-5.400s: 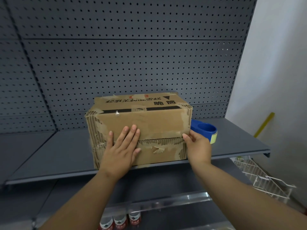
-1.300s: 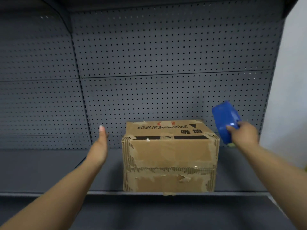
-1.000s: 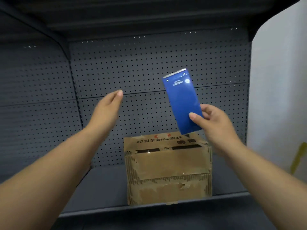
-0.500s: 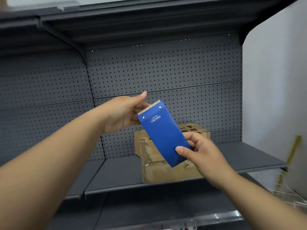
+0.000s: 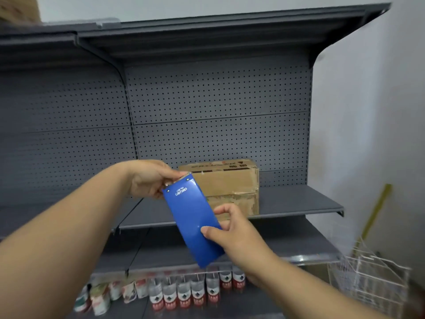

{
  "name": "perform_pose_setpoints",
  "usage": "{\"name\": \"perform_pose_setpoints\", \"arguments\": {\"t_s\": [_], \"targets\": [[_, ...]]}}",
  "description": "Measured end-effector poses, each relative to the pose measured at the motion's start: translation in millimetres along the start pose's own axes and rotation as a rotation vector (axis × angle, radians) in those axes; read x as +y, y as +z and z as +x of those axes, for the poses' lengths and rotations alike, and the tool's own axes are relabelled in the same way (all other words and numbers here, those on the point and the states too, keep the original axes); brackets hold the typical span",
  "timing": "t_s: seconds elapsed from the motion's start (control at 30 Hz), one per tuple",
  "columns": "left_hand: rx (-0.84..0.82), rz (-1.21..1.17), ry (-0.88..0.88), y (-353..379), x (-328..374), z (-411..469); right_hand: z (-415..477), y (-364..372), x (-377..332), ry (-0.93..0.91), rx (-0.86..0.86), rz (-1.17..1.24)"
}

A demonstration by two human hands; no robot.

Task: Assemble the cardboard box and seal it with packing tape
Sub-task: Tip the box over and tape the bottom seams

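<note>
A worn brown cardboard box [image 5: 232, 180] with closed flaps and torn old tape stands on the grey shelf [image 5: 299, 201], well beyond my hands. I hold a blue tape dispenser [image 5: 193, 222] in the air in front of it, tilted, its toothed cutter end up and to the left. My right hand [image 5: 232, 236] grips its lower part between thumb and fingers. My left hand [image 5: 151, 178] pinches at the cutter end; what is between its fingertips is hidden.
A grey pegboard back panel [image 5: 218, 116] and an upper shelf [image 5: 207, 26] frame the bay. Several bottles [image 5: 184, 293] stand on the lowest shelf. A white wire basket [image 5: 368, 279] sits at the lower right beside a white wall [image 5: 368, 111] and a yellow stick [image 5: 377, 208].
My right hand lifted the dispenser from beside the box and brought it to chest height. My left hand came onto its cutter end. The view pulled back from the shelf.
</note>
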State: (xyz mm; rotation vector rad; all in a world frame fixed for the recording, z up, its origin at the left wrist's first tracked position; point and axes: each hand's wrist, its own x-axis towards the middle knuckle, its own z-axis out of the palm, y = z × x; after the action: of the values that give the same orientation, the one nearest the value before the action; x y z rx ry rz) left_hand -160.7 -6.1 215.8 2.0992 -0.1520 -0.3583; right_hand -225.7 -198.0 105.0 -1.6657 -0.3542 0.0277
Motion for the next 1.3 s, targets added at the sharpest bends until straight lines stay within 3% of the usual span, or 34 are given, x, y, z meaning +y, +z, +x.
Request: {"name": "perform_pose_setpoints", "arguments": {"t_s": [0.27,0.4,0.5,0.77,0.93,1.13,1.3], "targets": [[0.033,-0.030,0.029,47,-14,-19,-55,-5,4,0.073,-0.030,-0.018],[0.014,0.105,0.092,54,-6,-20,-52,-2,2,0.146,-0.122,0.209],[0.059,0.207,0.147,54,0,-15,-42,1,-1,0.075,-0.106,0.231],[0.286,0.560,0.285,15,4,28,13,28,1,-0.110,0.068,0.114],[0.424,0.580,0.349,-29,-2,75,60,46,15,-0.087,0.127,0.102],[0.478,0.603,0.370,-73,-17,141,116,63,42,-0.032,0.156,0.076],[0.373,0.742,0.329,-89,-36,190,149,77,73,0.052,0.176,0.145]]}}
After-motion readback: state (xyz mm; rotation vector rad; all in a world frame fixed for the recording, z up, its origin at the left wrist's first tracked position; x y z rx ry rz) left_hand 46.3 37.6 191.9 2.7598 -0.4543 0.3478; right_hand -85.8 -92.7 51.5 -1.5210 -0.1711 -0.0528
